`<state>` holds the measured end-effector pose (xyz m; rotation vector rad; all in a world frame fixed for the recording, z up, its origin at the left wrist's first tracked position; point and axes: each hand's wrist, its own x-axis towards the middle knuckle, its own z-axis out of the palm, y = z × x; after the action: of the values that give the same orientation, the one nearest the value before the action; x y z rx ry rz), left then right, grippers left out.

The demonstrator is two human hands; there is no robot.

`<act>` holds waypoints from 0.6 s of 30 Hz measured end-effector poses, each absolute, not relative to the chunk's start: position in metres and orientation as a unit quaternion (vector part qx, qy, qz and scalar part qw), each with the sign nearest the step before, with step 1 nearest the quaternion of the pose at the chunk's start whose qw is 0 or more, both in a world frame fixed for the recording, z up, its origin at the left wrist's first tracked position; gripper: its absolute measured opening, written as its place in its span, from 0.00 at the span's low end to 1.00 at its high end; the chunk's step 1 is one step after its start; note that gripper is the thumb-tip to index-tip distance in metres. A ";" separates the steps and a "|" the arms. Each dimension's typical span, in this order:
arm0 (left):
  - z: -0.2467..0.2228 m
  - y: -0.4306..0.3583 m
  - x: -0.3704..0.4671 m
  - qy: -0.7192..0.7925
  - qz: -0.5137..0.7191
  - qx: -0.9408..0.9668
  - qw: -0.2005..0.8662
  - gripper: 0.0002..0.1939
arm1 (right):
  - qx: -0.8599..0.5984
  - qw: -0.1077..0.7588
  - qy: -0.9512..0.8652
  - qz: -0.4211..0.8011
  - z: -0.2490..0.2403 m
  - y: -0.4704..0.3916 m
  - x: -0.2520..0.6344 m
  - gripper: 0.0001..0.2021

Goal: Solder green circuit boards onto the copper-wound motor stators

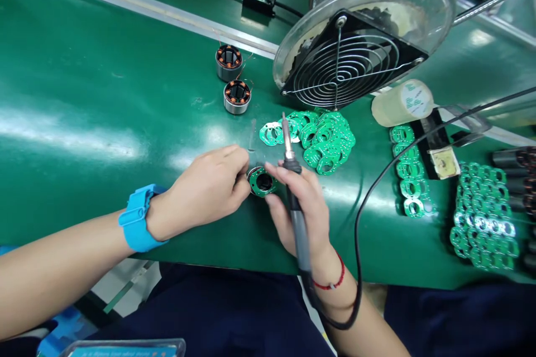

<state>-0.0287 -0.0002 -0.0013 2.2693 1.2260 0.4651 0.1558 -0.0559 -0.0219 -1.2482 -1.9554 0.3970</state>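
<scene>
A motor stator with a green ring-shaped circuit board (256,183) on its top stands on the green bench between my hands. My left hand (218,178), with a blue strap at the wrist, is closed in a pinch at the stator's left edge; whatever its fingertips grip is too small to make out. A soldering iron (298,228) rests in my right hand (307,206), its tip pointing up and away from the stator. The thumb and fingertips of that hand are at the stator's right side.
Two copper-wound stators (237,97) stand behind my left hand. Loose circuit boards (329,139) lie under a fume fan (339,61). To the right are a tape roll (389,106), a sponge holder (444,163), rows of boards (483,217) and the iron's cable (368,201).
</scene>
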 end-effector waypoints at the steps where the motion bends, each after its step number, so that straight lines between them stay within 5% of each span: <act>1: -0.002 0.000 -0.028 0.451 0.173 0.838 0.254 0.06 | -0.492 0.356 -0.780 0.151 -0.021 -0.054 0.154 0.22; 11: -0.002 0.001 -0.035 0.433 0.201 0.846 0.237 0.05 | -0.484 0.336 -0.792 0.162 -0.023 -0.051 0.155 0.22; 18: -0.013 0.000 -0.035 0.268 0.141 0.945 0.124 0.07 | -0.535 0.513 -0.656 0.140 -0.025 -0.054 0.168 0.18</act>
<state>-0.0348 -0.0004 -0.0127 2.7553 0.7821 0.4113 0.1676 -0.0542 -0.0250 -1.2877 -1.5783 0.3369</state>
